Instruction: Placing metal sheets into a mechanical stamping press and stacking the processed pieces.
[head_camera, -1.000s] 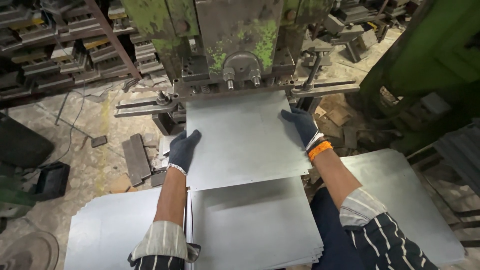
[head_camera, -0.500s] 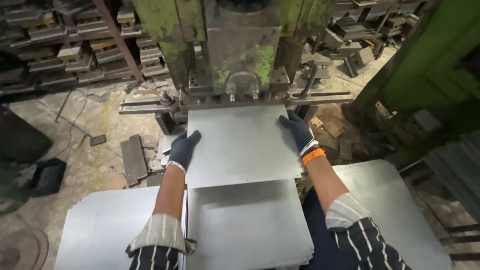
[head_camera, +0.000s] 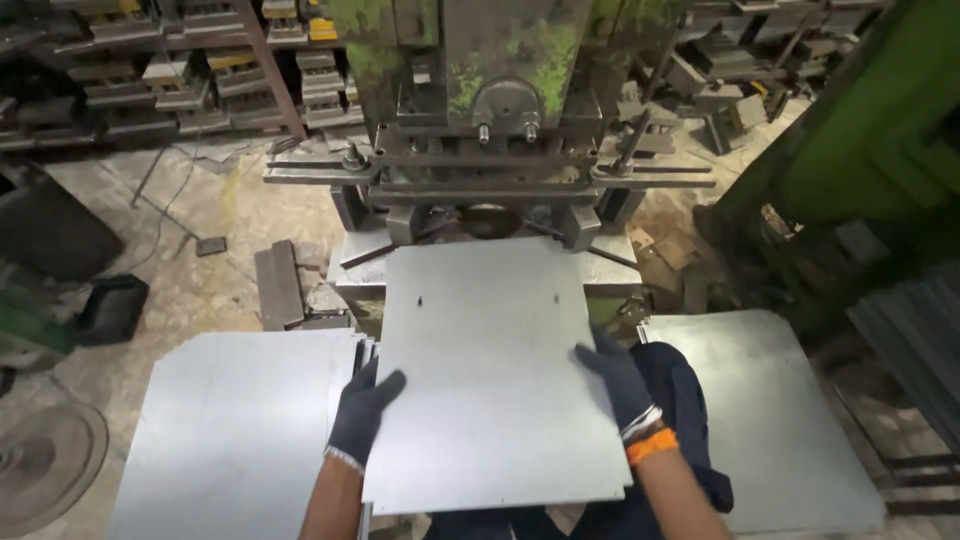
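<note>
both gloved hands, left hand (head_camera: 362, 412) and right hand (head_camera: 620, 385), fingers clamped on metal sheet (head_camera: 490, 370) edges.

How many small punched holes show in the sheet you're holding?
2, in the flat grey metal sheet: one near its left edge, one near its right edge. Others may be hidden.
</note>
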